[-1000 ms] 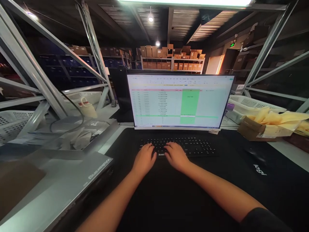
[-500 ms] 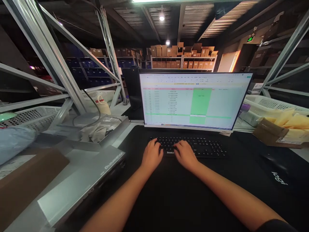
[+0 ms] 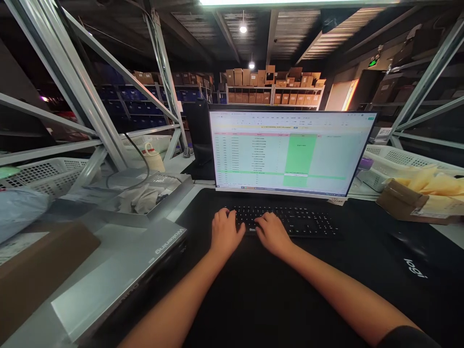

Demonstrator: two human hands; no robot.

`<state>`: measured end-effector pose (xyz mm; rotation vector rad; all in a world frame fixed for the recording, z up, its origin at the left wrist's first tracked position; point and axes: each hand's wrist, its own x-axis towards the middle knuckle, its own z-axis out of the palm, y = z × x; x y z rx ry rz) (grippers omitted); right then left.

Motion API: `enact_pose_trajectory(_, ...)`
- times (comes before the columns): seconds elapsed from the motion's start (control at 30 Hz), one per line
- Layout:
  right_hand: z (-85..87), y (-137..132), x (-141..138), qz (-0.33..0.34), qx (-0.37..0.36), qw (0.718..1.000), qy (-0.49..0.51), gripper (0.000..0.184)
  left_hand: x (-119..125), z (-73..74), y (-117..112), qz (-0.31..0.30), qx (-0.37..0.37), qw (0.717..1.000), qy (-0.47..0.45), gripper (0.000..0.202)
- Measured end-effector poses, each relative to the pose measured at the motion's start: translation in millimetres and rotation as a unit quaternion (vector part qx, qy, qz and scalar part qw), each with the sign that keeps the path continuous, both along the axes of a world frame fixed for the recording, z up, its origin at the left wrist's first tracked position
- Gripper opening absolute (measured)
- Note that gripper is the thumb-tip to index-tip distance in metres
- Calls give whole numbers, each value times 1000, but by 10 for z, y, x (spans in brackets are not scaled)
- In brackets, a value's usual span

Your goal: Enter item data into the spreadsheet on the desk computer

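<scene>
Keyboard [image 3: 308,223]: matt plastic
Mat [image 3: 253,299]: smooth, dull, perhaps cloth
Rack [image 3: 71,82]: glossy metal
Carton [image 3: 401,198]: matt cardboard

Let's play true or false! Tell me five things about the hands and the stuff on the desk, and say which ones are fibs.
1. The left hand and the right hand are both at the keyboard. True.
2. The right hand is holding a yellow packet. False: the yellow packets are over in the brown box.
3. The screen stands behind the keyboard. True.
4. The wide stripe down the screen is blue. False: it is a green stripe.
5. The grey box marked "Wakening" is on the left. True.
</scene>
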<state>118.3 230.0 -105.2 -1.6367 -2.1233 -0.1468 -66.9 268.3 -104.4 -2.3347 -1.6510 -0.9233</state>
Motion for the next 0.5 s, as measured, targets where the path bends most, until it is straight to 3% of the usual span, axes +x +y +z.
enact_pose_trajectory(0.23,-36,-7,4,5,9,1000,12,28,26,-87,26,-83,2,996,25,49)
enact_pose_trajectory(0.5,-37,-18,10,-2,19,999,32,31,54,-119,62,-97,10,994,53,50)
